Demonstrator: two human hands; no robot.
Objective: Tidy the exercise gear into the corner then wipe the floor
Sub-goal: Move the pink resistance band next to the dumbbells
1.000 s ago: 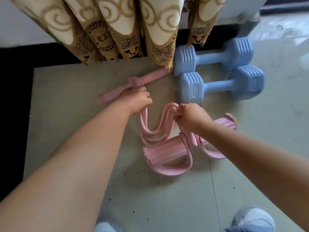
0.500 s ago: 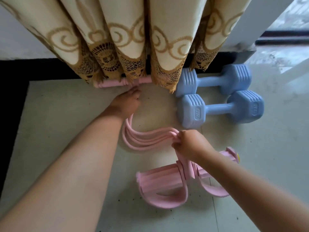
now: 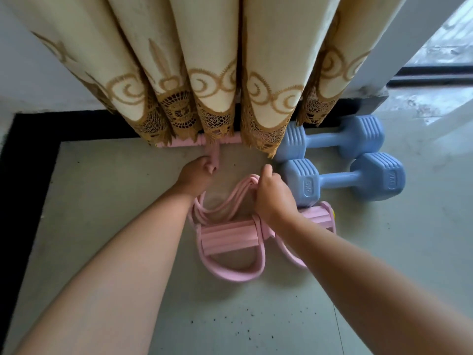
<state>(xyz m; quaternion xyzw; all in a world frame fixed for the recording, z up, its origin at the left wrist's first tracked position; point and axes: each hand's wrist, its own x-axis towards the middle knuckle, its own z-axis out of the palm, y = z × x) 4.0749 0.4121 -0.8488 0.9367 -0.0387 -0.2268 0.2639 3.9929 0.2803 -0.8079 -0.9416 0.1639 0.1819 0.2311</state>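
Now tucked: pink pedal puller (image 3: 230,239) nearer dumbbells (image 3: 343,178); left hand (image 3: 197,172) pinches cords, right hand (image 3: 271,198) grips loop; wiping pending.

A cream curtain (image 3: 210,73) with brown swirls and a lace hem hung in folds against a white wall (image 3: 38,80). The pale grey tiled floor (image 3: 422,226) carried dark specks and a black border (image 3: 28,155). Daylight came from a window (image 3: 445,42) at the right.
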